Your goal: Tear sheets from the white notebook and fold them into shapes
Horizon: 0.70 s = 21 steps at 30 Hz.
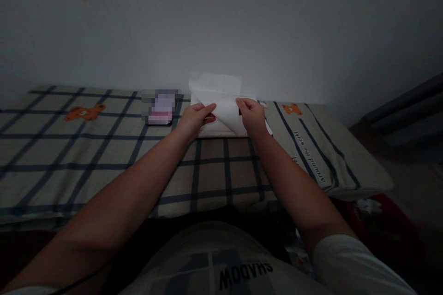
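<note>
A white sheet of paper (pixel 225 107) is held up between my two hands, with a diagonal fold or edge across it. My left hand (pixel 196 120) is closed on its left side, thumb on top. At the right edge, the thumb and forefinger of my right hand (pixel 252 113) pinch the paper. Behind the hands, another pale sheet or flap (pixel 216 83) stands up towards the wall. Beneath lies a flat white thing (pixel 221 132), perhaps a pad or more paper; my hands and the sheet cover much of it.
A phone (pixel 162 108) with a lit screen lies left of the paper. The checked cloth (pixel 211 170) with bear prints covers the table, which meets a plain wall (pixel 221 23). A red container (pixel 384 221) with crumpled pale stuff stands below the table's right end.
</note>
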{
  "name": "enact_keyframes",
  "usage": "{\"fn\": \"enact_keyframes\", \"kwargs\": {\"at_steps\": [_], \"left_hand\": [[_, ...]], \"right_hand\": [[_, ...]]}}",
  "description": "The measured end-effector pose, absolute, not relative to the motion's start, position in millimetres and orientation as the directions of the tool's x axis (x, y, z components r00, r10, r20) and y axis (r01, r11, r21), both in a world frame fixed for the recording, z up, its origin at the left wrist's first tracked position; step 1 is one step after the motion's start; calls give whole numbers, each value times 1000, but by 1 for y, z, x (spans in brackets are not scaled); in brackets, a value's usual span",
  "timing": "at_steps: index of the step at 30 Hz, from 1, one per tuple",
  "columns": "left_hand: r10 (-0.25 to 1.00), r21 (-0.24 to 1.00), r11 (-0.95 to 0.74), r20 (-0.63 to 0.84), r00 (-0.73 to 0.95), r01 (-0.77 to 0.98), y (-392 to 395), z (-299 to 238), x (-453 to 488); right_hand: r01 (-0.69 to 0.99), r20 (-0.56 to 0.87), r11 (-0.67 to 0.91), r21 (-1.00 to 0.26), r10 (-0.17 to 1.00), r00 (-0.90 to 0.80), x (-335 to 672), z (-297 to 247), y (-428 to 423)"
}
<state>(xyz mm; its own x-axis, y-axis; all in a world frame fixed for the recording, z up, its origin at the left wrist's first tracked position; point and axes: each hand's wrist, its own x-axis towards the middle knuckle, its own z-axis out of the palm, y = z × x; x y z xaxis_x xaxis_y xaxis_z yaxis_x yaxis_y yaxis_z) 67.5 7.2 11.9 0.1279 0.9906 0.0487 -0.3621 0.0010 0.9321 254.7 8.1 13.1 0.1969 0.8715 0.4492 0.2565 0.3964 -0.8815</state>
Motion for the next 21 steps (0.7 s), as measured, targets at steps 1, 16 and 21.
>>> {"fn": "enact_keyframes", "kwargs": {"at_steps": [1,16,21], "left_hand": [[986,936,18,41,161,-351,7,12,67],[995,962,-102,100,-21,-255,8,16,65],[987,959,-148,126,-103,-241,13,14,62]], "right_hand": [[256,447,394,-883,872,200,255,12,9],[-25,259,261,-965,964,61,252,15,9],[128,286,281,-951,958,18,252,19,3]]}}
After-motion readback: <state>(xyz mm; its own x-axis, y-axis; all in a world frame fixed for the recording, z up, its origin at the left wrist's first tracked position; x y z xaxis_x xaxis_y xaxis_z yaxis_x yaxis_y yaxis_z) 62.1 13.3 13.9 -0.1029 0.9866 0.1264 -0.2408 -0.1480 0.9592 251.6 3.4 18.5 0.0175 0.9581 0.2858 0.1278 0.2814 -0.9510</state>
